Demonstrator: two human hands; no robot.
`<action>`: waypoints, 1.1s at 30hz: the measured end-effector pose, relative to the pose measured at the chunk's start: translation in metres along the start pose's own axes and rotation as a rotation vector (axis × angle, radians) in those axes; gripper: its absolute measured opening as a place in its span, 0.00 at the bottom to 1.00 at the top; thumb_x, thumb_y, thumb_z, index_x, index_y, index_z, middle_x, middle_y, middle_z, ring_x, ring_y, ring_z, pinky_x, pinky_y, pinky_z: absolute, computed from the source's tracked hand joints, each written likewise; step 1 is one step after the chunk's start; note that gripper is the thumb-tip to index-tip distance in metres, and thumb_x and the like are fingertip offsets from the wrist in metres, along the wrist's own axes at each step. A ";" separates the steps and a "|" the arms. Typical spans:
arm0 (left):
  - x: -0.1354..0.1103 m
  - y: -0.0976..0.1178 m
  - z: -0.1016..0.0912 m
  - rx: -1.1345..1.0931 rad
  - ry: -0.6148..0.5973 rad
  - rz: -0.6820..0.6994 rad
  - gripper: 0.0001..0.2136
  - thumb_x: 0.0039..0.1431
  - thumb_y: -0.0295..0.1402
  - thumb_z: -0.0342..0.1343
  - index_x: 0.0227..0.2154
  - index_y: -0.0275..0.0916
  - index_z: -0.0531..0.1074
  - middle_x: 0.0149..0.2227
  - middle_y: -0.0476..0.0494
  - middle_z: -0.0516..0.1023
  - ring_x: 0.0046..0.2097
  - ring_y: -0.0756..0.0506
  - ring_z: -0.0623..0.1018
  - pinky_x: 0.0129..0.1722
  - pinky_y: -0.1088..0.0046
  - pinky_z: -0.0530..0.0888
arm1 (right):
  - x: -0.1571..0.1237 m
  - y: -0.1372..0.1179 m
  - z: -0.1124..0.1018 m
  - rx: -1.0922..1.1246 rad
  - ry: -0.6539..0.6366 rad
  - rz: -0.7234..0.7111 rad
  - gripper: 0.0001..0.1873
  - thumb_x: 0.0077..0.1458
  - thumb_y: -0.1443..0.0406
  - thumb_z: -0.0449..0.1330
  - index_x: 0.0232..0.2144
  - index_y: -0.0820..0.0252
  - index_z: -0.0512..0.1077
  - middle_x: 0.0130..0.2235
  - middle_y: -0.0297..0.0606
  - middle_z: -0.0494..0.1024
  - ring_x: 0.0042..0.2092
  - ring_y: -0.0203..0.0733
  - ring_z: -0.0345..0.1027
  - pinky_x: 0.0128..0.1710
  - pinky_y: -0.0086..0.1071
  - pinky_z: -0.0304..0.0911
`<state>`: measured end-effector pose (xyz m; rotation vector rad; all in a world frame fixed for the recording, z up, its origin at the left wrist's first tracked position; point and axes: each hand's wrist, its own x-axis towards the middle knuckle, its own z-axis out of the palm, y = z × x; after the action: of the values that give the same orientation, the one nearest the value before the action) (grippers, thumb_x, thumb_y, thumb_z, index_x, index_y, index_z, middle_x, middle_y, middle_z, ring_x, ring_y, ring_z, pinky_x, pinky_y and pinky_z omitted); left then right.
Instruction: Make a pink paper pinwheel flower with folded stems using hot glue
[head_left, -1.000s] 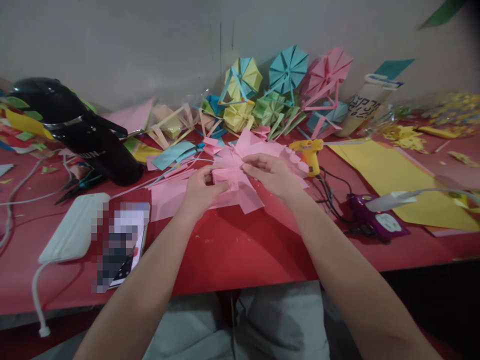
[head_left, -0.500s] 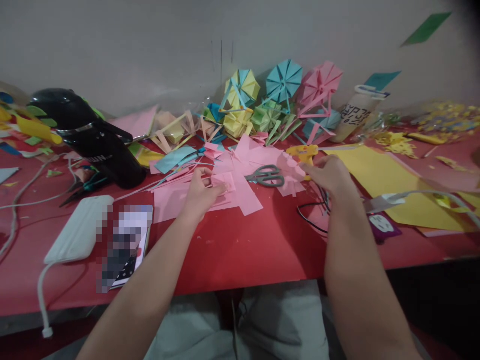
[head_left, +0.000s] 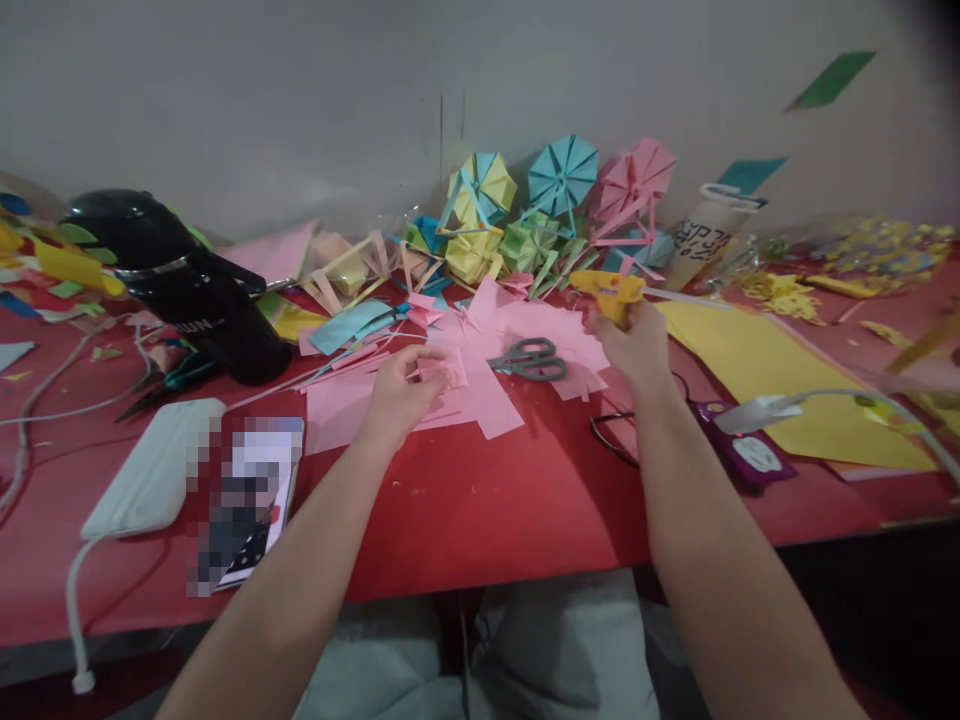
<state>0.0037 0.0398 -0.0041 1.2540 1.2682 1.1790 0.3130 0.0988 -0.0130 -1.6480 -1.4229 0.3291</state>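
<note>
My right hand (head_left: pixel 636 345) is wrapped round the handle of a yellow hot glue gun (head_left: pixel 609 290), with a pale glue stick (head_left: pixel 686 297) poking out of its back end. My left hand (head_left: pixel 405 395) pinches a small folded pink paper piece (head_left: pixel 450 370) just over the pink sheets; the fingers partly hide it. Between the hands, grey-handled scissors (head_left: pixel 531 360) lie on the pink paper strips (head_left: pixel 499 408).
Folded paper wheels (head_left: pixel 564 172) lean along the wall. A black bottle (head_left: pixel 202 300), white power bank (head_left: pixel 150 470) and phone (head_left: pixel 259 500) are at left. Yellow sheets (head_left: pixel 795 390), a purple power strip (head_left: pixel 750 455) with a cable, and a plastic cup (head_left: pixel 705 235) are at right.
My right hand has gripped the glue gun and raised it slightly, its glue stick now showing. My left hand stays nearly in place with the pink piece. The view has shifted slightly.
</note>
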 end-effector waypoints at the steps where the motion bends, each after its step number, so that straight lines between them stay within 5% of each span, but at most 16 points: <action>1: 0.000 0.000 0.000 0.018 0.010 -0.008 0.15 0.44 0.33 0.65 0.38 0.39 0.77 0.40 0.43 0.78 0.34 0.48 0.77 0.28 0.70 0.78 | -0.002 -0.006 0.001 0.130 -0.026 -0.016 0.20 0.54 0.59 0.59 0.48 0.62 0.70 0.44 0.50 0.80 0.37 0.49 0.76 0.38 0.43 0.72; 6: 0.002 -0.003 -0.002 0.164 0.099 0.091 0.13 0.46 0.31 0.63 0.38 0.39 0.78 0.43 0.40 0.79 0.46 0.42 0.77 0.40 0.66 0.79 | -0.022 -0.040 -0.001 0.372 -0.276 -0.063 0.17 0.48 0.54 0.68 0.35 0.59 0.73 0.32 0.39 0.78 0.27 0.39 0.68 0.29 0.37 0.69; 14: 0.006 -0.005 -0.002 0.201 0.085 0.103 0.14 0.44 0.29 0.63 0.38 0.38 0.78 0.42 0.41 0.81 0.50 0.40 0.78 0.55 0.57 0.72 | -0.041 -0.052 0.002 0.388 -0.619 -0.110 0.21 0.50 0.54 0.68 0.42 0.60 0.75 0.35 0.38 0.79 0.30 0.39 0.70 0.31 0.36 0.68; 33: 0.005 -0.003 -0.001 0.207 0.065 0.099 0.16 0.43 0.32 0.66 0.39 0.38 0.77 0.48 0.38 0.81 0.54 0.38 0.77 0.59 0.53 0.68 | -0.043 -0.056 0.014 0.349 -0.684 -0.218 0.20 0.53 0.55 0.66 0.44 0.60 0.73 0.38 0.41 0.79 0.35 0.43 0.71 0.38 0.39 0.71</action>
<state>0.0022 0.0447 -0.0075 1.4535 1.4188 1.1902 0.2546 0.0623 0.0067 -1.1186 -1.8878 1.0217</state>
